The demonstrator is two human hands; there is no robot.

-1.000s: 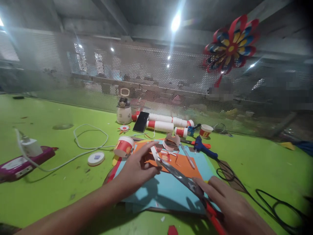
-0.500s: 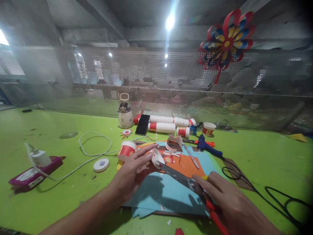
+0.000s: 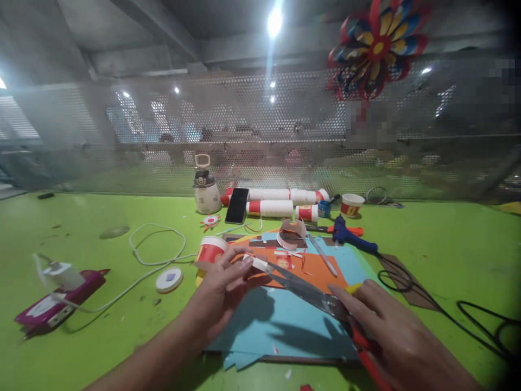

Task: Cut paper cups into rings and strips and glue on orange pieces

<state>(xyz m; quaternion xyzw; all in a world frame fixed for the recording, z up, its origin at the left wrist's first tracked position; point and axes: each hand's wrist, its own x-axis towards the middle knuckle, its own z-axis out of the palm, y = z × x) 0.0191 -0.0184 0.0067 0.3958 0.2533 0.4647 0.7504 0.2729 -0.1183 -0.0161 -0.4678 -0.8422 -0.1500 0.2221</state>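
Note:
My left hand (image 3: 228,279) is closed on a small white paper cup piece (image 3: 259,264), pinched between thumb and fingers above the coloured sheets. My right hand (image 3: 382,320) grips scissors (image 3: 309,293) with red and yellow handles. Their blades are parted a little, and the tips meet the right end of the white piece. Beneath both hands lie a light blue sheet (image 3: 285,320) and an orange sheet (image 3: 313,271). A red and white paper cup (image 3: 211,251) lies on its side just behind my left hand. Beyond the blades rests a curled brown-and-white cut strip (image 3: 292,234).
A blue glue gun (image 3: 352,237) with a black cord lies to the right. Stacked paper cups (image 3: 271,208), a phone (image 3: 236,206) and a white bottle (image 3: 207,194) stand at the back. On the left are a purple power strip (image 3: 61,304) and a round white lid (image 3: 169,279).
My left hand has turned the white piece so its edge now faces me rather than its open inside. The scissor blades have parted slightly. The view has shifted a little.

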